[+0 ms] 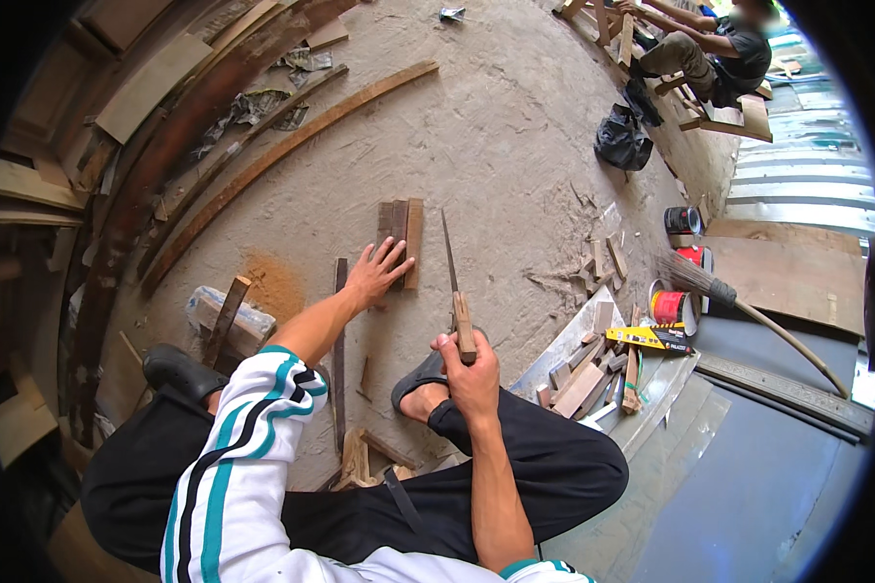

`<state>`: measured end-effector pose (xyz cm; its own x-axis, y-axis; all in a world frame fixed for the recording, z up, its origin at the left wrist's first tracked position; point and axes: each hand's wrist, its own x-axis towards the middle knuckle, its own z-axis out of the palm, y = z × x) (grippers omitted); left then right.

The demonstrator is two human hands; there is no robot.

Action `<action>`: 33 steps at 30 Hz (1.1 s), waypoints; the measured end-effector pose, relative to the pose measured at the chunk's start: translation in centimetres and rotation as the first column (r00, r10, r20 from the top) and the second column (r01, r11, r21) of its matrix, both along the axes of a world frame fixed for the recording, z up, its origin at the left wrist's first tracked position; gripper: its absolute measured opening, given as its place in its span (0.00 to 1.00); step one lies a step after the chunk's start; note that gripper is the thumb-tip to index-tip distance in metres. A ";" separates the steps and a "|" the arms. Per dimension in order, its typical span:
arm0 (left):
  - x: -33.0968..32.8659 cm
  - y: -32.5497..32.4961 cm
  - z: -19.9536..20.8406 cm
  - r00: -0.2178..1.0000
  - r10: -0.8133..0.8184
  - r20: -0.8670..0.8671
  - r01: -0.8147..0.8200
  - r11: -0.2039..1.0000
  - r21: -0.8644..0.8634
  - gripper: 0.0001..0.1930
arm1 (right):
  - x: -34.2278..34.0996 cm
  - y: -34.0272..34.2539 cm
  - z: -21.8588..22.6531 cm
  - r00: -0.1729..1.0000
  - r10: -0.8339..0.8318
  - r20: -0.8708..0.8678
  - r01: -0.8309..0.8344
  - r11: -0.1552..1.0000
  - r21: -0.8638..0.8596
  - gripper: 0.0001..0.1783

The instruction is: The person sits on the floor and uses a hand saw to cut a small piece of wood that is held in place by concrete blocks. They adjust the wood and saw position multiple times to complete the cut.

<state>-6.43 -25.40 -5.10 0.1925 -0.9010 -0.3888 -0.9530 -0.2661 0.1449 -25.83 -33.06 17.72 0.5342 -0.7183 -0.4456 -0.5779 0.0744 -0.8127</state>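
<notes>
1. While the left hand (377, 275) lies with its grip spread over the brown wood blocks (399, 216), probably to keep them aligned, they sit side by side on the floor (525, 194).
2. Just right, the right hand (472, 377) wraps its grip round a saw-like tool (463, 321), thin blade pointing far, seemingly for control.
3. The blocks look straight-edged; the floor, rough.

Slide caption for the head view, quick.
Left hand rests on wooden strips; right hand grips a wooden-handled, narrow-bladed tool.
</notes>
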 end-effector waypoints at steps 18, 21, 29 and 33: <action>-1.9 -2.2 -1.4 0.957 0.263 -0.121 -0.270 0.962 -0.049 0.45 | 0.2 1.9 -0.1 0.989 0.145 0.019 -0.144 0.989 -0.036 0.12; -2.3 -2.2 -1.8 0.957 0.267 -0.114 -0.276 0.959 -0.072 0.44 | 0.1 1.9 -0.4 0.988 0.154 0.007 -0.153 0.987 -0.056 0.13; -2.4 -2.7 -1.0 0.966 0.241 -0.098 -0.248 0.967 -0.059 0.42 | -0.4 2.2 -0.4 0.987 0.156 -0.023 -0.158 0.983 -0.092 0.16; -2.2 -2.7 -1.4 0.974 0.213 -0.079 -0.217 0.975 -0.039 0.41 | -0.6 2.6 -0.2 0.983 0.183 -0.007 -0.182 0.975 -0.125 0.16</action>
